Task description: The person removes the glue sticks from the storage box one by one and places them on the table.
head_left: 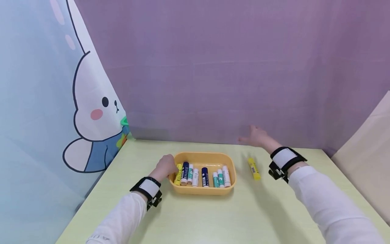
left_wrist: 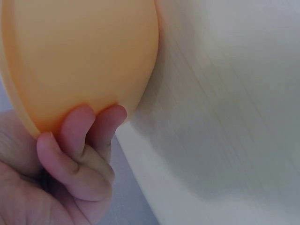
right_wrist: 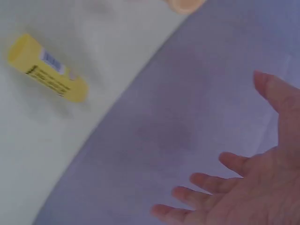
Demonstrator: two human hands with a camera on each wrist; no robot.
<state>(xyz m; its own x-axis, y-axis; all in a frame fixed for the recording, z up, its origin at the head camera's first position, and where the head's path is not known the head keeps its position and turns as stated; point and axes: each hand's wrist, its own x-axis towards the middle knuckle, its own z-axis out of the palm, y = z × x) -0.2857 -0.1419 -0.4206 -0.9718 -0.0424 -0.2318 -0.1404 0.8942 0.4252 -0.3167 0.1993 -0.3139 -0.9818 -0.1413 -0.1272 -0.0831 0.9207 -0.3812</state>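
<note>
My left hand [head_left: 166,165] grips the left end of a yellow-orange plastic tray [head_left: 201,190], its fingers curled against the outer wall [left_wrist: 93,61] in the left wrist view. Inside the tray lie several glue sticks: a yellow one [head_left: 178,175] at the left end, dark blue ones such as the middle one [head_left: 205,177], and white and green ones to the right. Another yellow glue stick [head_left: 254,168] lies on the table to the right of the tray. Above and beyond it hovers my right hand [head_left: 258,138], fingers spread and holding nothing, as the right wrist view also shows.
A pale yellow-green table [head_left: 195,220] carries the tray. A purple cloth [head_left: 219,74] hangs along the table's far edge. At the left hangs a light blue cloth [head_left: 36,118] with a cartoon rabbit, and a cream cloth [head_left: 368,156] borders the right side.
</note>
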